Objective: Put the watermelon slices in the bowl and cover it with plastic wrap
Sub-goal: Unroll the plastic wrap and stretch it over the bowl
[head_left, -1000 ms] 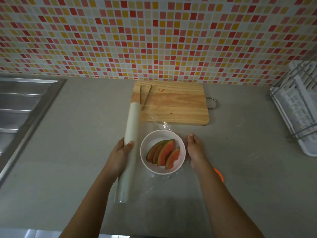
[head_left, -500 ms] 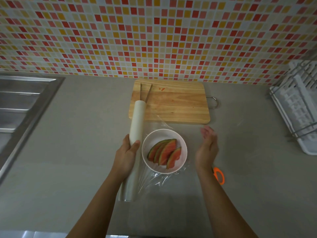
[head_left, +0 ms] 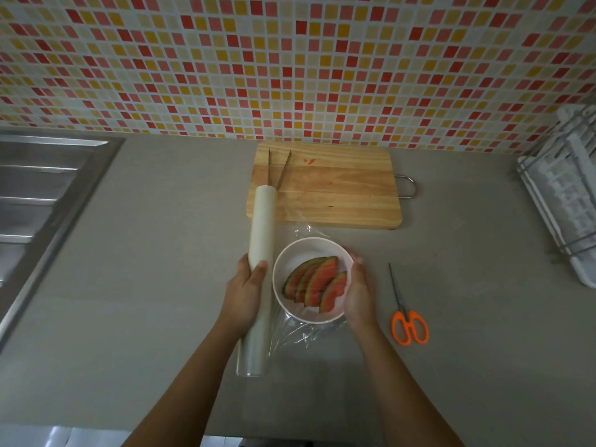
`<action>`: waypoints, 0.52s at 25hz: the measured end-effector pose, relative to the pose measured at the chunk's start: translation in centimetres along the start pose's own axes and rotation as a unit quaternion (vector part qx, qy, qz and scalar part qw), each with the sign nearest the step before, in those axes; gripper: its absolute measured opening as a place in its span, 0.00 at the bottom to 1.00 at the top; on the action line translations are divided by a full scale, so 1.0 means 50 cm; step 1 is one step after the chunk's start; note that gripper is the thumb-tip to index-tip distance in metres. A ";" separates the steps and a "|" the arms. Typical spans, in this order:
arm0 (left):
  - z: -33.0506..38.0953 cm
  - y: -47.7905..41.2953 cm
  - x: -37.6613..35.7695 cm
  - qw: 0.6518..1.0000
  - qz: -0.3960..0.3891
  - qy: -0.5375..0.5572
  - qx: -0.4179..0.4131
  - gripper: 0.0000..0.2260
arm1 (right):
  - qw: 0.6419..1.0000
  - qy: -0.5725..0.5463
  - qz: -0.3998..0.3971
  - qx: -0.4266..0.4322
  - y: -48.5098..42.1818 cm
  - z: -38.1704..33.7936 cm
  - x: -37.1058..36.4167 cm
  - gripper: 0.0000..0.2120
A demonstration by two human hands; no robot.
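With the watermelon slices (head_left: pixel 314 283) already in the bowl (head_left: pixel 290 256), my left hand (head_left: pixel 245 293) grips the plastic wrap roll (head_left: pixel 262 253) at its nine o'clock; my right hand (head_left: pixel 358 291) cups its three o'clock rim. Film (head_left: pixel 300 330) lies bunched around the bowl; whether it covers the top, I cannot tell; cutting remains.

Two bare forearms reach up from the bottom edge, each ending in a bare hand: the left hand (head_left: pixel 246 293) and the right hand (head_left: pixel 358 290). No sleeves show anywhere along the arms. The wrists carry no watch, bracelet or band, and the fingers show no rings or gloves. The fingernails are short and plain, without visible polish.
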State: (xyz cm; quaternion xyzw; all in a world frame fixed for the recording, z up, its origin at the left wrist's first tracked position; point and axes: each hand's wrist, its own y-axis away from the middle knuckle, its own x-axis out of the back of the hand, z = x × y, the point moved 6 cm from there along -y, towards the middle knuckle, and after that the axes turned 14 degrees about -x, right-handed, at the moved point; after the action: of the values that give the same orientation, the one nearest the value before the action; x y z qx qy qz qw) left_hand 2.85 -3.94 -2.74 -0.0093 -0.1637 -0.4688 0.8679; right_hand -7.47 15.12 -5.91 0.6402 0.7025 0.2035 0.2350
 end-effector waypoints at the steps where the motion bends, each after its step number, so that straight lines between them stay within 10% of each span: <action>1: -0.003 0.001 0.001 1.000 0.001 -0.001 -0.001 0.13 | 0.999 0.023 0.028 -0.010 0.001 0.000 0.004 0.18; 13: 0.005 -0.026 -0.013 0.995 0.018 -0.102 0.001 0.18 | 0.989 0.132 0.062 0.026 -0.026 -0.061 0.047 0.18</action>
State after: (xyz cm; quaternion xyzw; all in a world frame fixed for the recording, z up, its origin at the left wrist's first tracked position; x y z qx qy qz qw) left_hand 1.35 -4.08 -2.86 -0.0587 -0.2517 -0.4496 0.8550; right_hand -10.50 17.39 -4.39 0.6563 0.6913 0.2816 0.1103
